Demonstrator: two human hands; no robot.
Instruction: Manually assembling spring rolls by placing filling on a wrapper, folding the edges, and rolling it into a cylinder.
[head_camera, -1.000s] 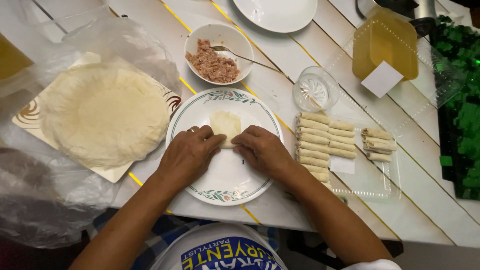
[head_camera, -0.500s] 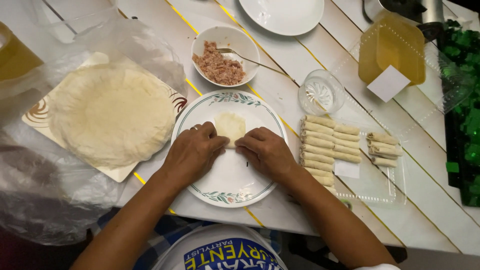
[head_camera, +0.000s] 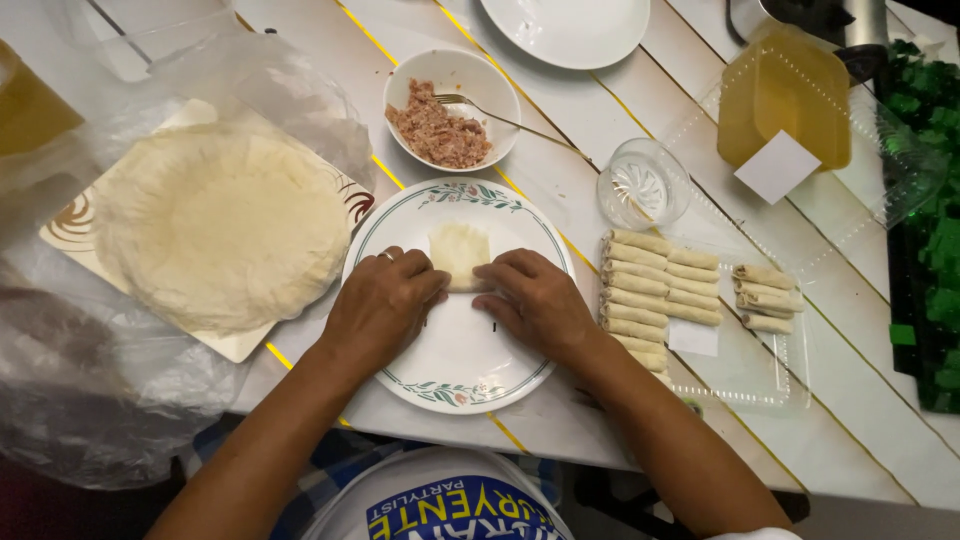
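Observation:
A pale wrapper (head_camera: 459, 252) lies on a white plate with a floral rim (head_camera: 452, 392), its near end rolled up under my fingers. My left hand (head_camera: 382, 303) presses on the roll's left side, a ring on one finger. My right hand (head_camera: 536, 300) presses on its right side. Both sets of fingertips meet at the roll, and the far end of the wrapper still lies flat on the plate.
A stack of round wrappers (head_camera: 220, 228) sits on a square plate at left, amid clear plastic bags (head_camera: 80, 390). A bowl of minced filling (head_camera: 440, 130) with a fork stands behind. Finished rolls (head_camera: 655, 290) lie in a clear tray at right, beside a small glass (head_camera: 640, 185) and an amber container (head_camera: 785, 95).
Both hands have edged forward over the plate, rolling the wrapper away from me; less of the flat wrapper shows than a second ago.

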